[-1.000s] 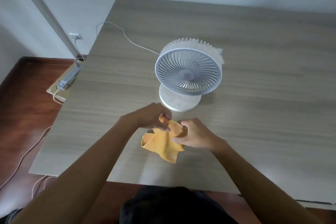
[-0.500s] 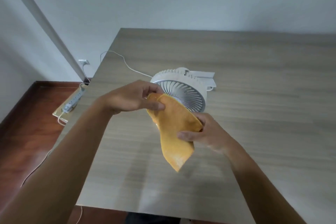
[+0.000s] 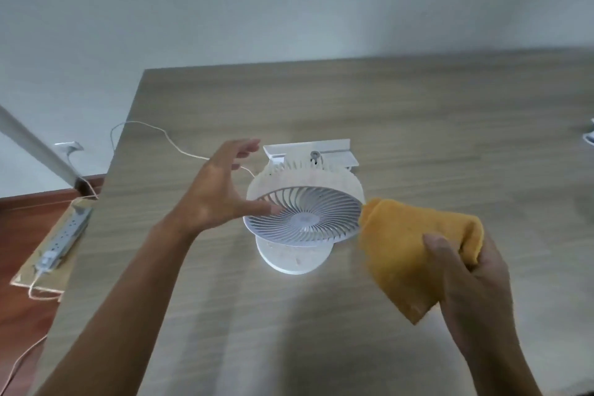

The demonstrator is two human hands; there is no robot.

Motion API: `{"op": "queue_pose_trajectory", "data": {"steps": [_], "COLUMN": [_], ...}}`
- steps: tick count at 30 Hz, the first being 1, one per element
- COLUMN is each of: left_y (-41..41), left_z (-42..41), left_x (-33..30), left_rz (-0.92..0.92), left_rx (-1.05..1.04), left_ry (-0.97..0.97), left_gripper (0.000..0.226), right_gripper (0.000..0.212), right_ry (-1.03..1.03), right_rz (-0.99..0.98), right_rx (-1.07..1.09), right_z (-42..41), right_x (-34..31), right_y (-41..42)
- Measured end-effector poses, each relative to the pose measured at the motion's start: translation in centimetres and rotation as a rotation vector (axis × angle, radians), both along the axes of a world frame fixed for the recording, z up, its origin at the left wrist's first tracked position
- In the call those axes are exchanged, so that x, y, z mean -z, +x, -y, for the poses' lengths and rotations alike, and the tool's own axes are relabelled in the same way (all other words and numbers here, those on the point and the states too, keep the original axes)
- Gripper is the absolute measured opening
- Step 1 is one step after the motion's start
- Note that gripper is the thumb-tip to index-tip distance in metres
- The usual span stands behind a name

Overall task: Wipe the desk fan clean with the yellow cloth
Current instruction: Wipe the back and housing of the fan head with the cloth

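At the right of the desk (image 3: 418,112), right hand (image 3: 475,283) clamped on the cloth (image 3: 414,254): thumb over the front face, fingers curled behind the folded top edge. Cloth hanging in a loose fold, lower corner pointing down, upper left corner just beside the fan (image 3: 305,219) rim; touching it or a shade apart, hard to tell through the motion blur. Left hand (image 3: 221,190) spread wide and holding nothing, thumb lying across the left edge of the grille, fingers reaching past the rim toward the back. Fan standing mid-desk on its round white base, head tilted up, front grille facing the camera. Behind the head, a flat white bracket-like part. Thin cord (image 3: 180,148) running from the fan off the left desk edge. Down on the floor at left, power strip (image 3: 64,235) lying on a board. No containers anywhere in view.

Against half a second ago: left hand off the cloth and over at the fan; cloth now in the right hand alone, carried from in front of the fan to its right side.
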State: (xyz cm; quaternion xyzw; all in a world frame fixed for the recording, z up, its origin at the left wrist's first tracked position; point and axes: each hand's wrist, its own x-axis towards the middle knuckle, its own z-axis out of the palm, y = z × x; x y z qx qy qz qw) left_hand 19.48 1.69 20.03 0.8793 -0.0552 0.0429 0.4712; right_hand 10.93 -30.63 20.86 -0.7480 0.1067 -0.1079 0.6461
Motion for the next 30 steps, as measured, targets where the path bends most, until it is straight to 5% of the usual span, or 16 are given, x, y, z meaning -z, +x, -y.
{"op": "queue_pose_trajectory", "data": {"steps": [4, 9, 18, 30], "left_y": [0.9, 1.0, 1.3, 1.2], "left_z": [-0.9, -0.9, 0.4, 0.9], "left_x": [3.9, 7.0, 8.5, 7.9], "left_rz": [-0.108, -0.175, -0.15, -0.115], "left_rx": [0.047, 0.029, -0.021, -0.001], "left_ry": [-0.035, -0.151, -0.296, -0.184], "left_gripper": [0.115, 0.1, 0.068, 0.064], "right_gripper": [0.031, 0.016, 0.055, 0.035], "right_ry": [-0.198, -0.219, -0.326, -0.782], "right_rz": [0.069, 0.011, 0.069, 0.598], "right_rx": [0.163, 0.193, 0.129, -0.139], "right_z": [-2.5, -6.8, -8.7, -13.1], "right_x": [2.6, 6.6, 8.1, 5.7], "right_y": [1.7, 4.9, 6.7, 8.1]}}
